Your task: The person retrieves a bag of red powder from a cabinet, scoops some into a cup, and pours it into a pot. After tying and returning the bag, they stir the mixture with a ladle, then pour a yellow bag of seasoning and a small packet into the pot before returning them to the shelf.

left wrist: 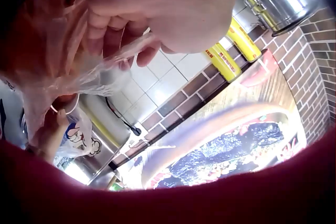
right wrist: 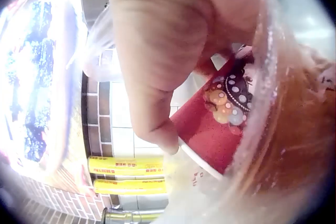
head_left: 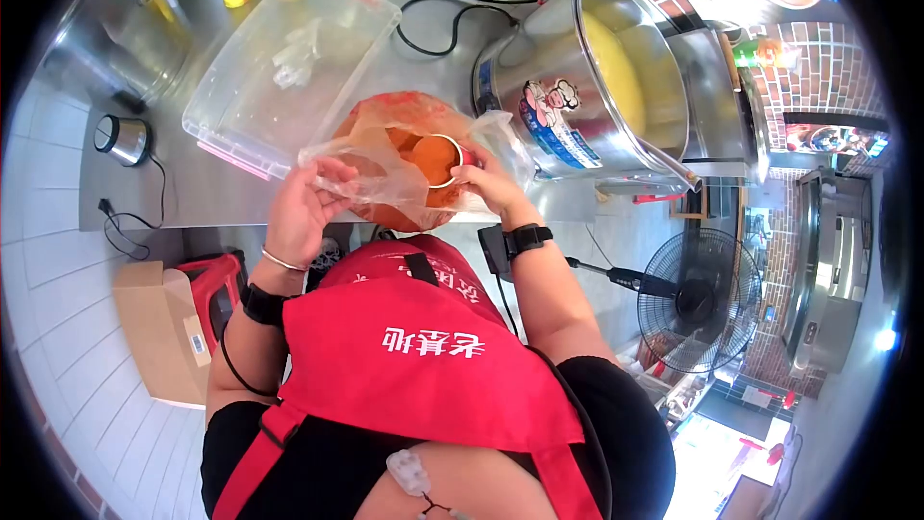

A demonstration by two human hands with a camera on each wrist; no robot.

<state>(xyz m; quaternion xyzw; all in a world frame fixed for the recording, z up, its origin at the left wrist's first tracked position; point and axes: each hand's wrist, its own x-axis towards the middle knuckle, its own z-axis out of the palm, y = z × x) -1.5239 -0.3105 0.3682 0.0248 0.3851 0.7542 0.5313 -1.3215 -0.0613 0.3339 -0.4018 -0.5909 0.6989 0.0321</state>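
Note:
A clear plastic bag (head_left: 390, 195) of orange-red powder stands on the steel counter, its mouth spread toward me. My left hand (head_left: 303, 212) holds the bag's edge at the left; in the left wrist view, the curled fingers grip the gathered film. At the bag's mouth, my right hand (head_left: 493, 181) grips a red paper cup (right wrist: 210, 129) with a white rim and a printed pattern. The thumb presses near the rim in the right wrist view. Orange powder (head_left: 433, 159) shows inside the tilted cup. Part of the cup is hidden behind the bag film.
Left of the bag lies a clear plastic bin (head_left: 279, 72) with a crumpled scrap inside. A large steel pot (head_left: 539, 87) with yellow contents stands close on the right. A black cord (head_left: 433, 53) runs behind. Off the counter's right side is a fan (head_left: 698, 299).

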